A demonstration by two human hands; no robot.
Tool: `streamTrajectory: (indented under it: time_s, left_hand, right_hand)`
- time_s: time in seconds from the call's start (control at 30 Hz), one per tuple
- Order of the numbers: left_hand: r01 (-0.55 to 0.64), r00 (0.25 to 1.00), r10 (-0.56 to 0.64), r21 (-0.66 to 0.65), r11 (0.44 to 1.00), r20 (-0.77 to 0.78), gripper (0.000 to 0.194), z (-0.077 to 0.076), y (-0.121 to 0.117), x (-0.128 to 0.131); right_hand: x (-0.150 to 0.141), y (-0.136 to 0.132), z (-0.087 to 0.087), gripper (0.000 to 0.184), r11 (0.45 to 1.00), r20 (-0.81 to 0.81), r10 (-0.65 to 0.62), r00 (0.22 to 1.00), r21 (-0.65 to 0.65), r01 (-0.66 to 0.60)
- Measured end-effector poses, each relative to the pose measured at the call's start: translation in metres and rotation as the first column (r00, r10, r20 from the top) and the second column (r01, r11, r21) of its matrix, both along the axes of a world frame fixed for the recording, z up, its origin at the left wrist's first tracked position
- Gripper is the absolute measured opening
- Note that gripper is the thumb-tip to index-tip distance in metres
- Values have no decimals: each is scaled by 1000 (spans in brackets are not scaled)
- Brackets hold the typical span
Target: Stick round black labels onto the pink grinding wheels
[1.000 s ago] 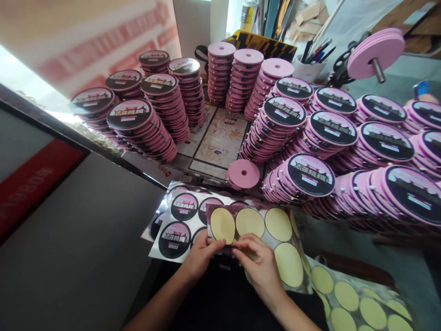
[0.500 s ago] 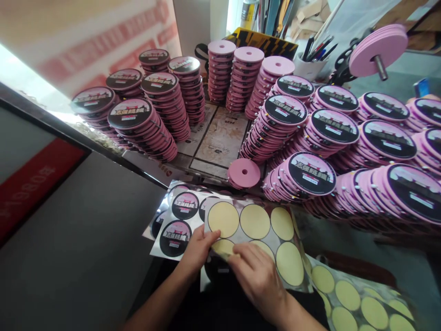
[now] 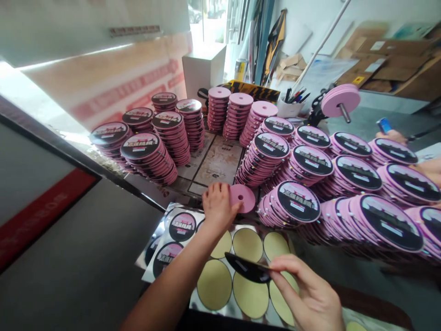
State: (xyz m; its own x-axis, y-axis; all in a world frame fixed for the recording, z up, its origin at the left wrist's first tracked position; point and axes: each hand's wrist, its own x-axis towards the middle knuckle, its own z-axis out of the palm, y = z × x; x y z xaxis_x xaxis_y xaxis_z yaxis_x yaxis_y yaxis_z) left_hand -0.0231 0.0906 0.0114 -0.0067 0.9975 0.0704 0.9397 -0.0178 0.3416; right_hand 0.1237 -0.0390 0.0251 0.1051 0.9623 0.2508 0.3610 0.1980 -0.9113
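Note:
My left hand (image 3: pixel 217 207) reaches forward and closes its fingers on a plain pink disc (image 3: pixel 244 197) lying at the table's front edge. My right hand (image 3: pixel 310 299) pinches a peeled round black sticker (image 3: pixel 248 269), held edge-on above the backing sheet (image 3: pixel 241 262). That sheet shows several empty yellow circles. A sheet of unpeeled black-and-pink stickers (image 3: pixel 175 232) lies to its left, under my left forearm.
Leaning stacks of labelled pink discs (image 3: pixel 299 202) fill the right side, with more (image 3: pixel 146 154) at the left. Three plain pink stacks (image 3: pixel 239 115) stand at the back. A pen cup (image 3: pixel 288 106) and a spindle of discs (image 3: pixel 339 100) sit behind. Another person's hand (image 3: pixel 391 134) is far right.
My left hand left the backing sheet and reached forward to the loose pink disc. My right hand lifted a black sticker off the sheet. The camera tilted upward.

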Motion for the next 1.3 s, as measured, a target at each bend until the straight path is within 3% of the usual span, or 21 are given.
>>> streamTrajectory:
  time_s: [0.17, 0.37, 0.47, 0.57, 0.7, 0.9, 0.97, 1.0, 1.1, 1.2, 1.3]
  left_hand:
    - [-42, 988, 39, 16, 999, 152, 33, -10, 1, 6]
    - [-64, 876, 18, 79, 995, 482, 46, -12, -2, 6]
    - [-56, 871, 10, 79, 995, 491, 53, -15, -3, 5]
    - [-53, 933, 50, 0, 999, 356, 61, -20, -4, 3]
    - [-71, 975, 83, -65, 995, 207, 49, -21, -5, 5]
    - [-39, 875, 63, -60, 997, 480, 17, -10, -12, 7]
    - [10, 785, 44, -84, 996, 619, 15, -3, -21, 2]
    - [28, 698, 59, -110, 994, 714, 18, 1, -26, -2]
    - [110, 306, 221, -265, 958, 926, 36, 9, -48, -12]
    - [262, 27, 450, -441, 858, 892, 51, 13, -71, -17]
    - [440, -108, 578, -482, 757, 809, 68, 12, -84, -19]
  right_hand:
    - [5, -2, -11, 3, 983, -132, -142, 981, -131, 125]
    - [11, 15, -9, 14, 961, -264, -191, 946, -246, 125]
    - [5, 29, 1, 18, 947, -372, -196, 907, -313, 76]
    - [-1, 37, 4, 20, 943, -440, -184, 879, -332, 31]
    - [-3, 33, -3, 20, 937, -448, -179, 876, -349, 13]
    - [4, 29, -5, 23, 916, -522, -237, 819, -401, 10]
    - [6, 33, 0, 23, 912, -560, -246, 791, -409, -6]
    - [6, 36, 3, 23, 913, -578, -243, 779, -409, -19]
    - [3, 44, 7, 24, 911, -610, -225, 760, -407, -58]
    - [-3, 47, 5, 26, 895, -614, -245, 751, -442, -69]
    - [-3, 46, 1, 28, 878, -605, -279, 746, -476, -58]
